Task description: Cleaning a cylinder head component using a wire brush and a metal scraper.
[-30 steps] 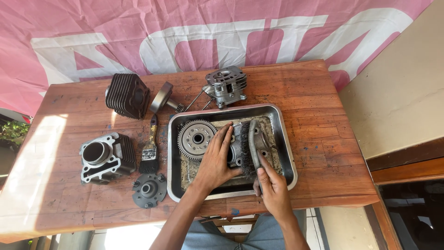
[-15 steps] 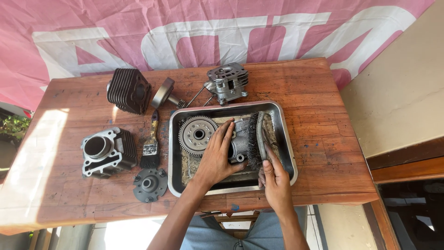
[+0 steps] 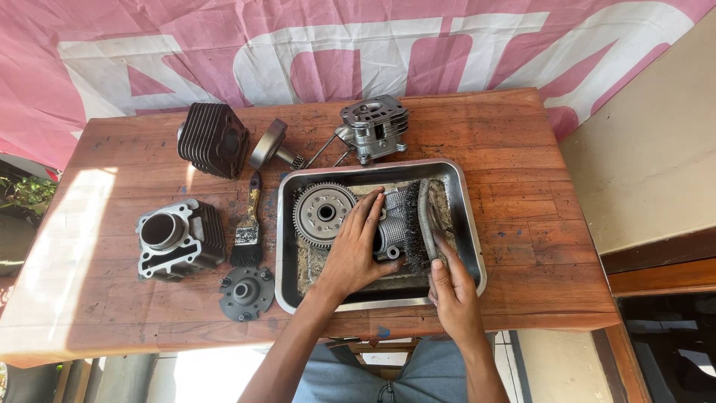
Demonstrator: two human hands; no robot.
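Seen from above: a wooden bench (image 3: 112, 313) with a steel tray (image 3: 470, 224) toward its near-right middle. Left hand (image 3: 354, 250) spread flat, palm down, over a small grey engine casting (image 3: 388, 239) in the tray's middle, fingers pressing rather than curling round it; likely pinning the part so it cannot slide on the oily tray floor. Right hand (image 3: 451, 287) closed in a firm grip on the handle of a wire brush (image 3: 419, 224), bristles turned left against the casting's right side, handle running far-to-near along the tray's right wall. Just left of the casting, touching or nearly touching the left fingertips, a round toothed clutch gear (image 3: 322, 213) lying flat in the tray.

Raised tray rim all round: good for keeping grime in, but tight on the right, with little room between brush and wall. Near rim just beside the bench's near edge, wrists crossing it.

Outside the tray, to its left: a paintbrush (image 3: 250, 227) lying far-to-near, a silver cylinder block (image 3: 175, 239), a small round flange (image 3: 246, 292) near the front. Farther back: a black finned cylinder (image 3: 212, 138), a grey cylinder head (image 3: 374, 127) just beyond the tray's far rim, a piston with rod (image 3: 272, 145). Bare wood to the right of the tray and at far left, well apart from the hands.
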